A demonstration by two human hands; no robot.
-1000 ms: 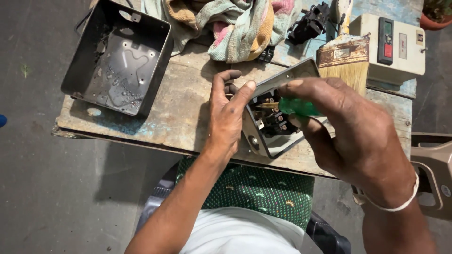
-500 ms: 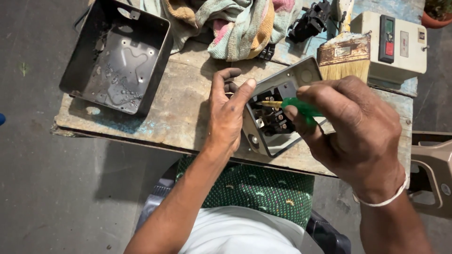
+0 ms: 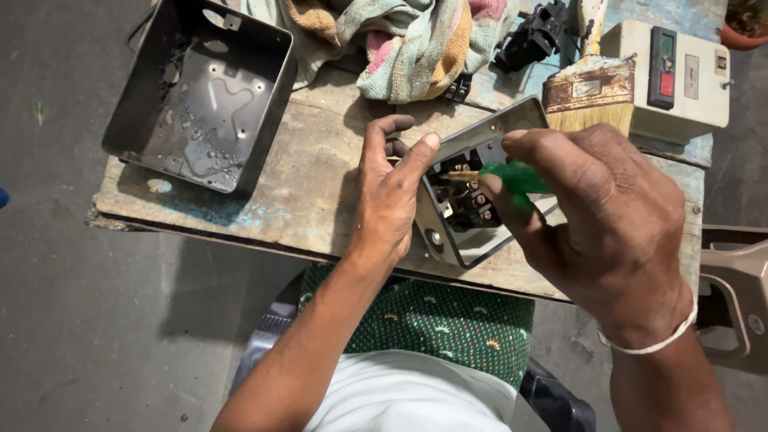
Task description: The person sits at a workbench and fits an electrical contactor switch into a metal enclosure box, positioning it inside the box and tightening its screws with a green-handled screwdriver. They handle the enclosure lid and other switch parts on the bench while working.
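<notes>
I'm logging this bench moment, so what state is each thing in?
Left hand: steadies the metal frame.
Right hand: grips the green screwdriver.
Metal frame: open, tilted, black part inside exposed.
Metal box: open, empty.
Brush: lying flat.
Switch box: closed.
Cloth: crumpled.

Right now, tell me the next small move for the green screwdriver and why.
Probably ease the green screwdriver tip down onto a terminal screw and turn it. The right hand holds its tip among the black terminals inside the open grey switch unit, while the left hand braces the unit's edge on the wooden table.
</notes>
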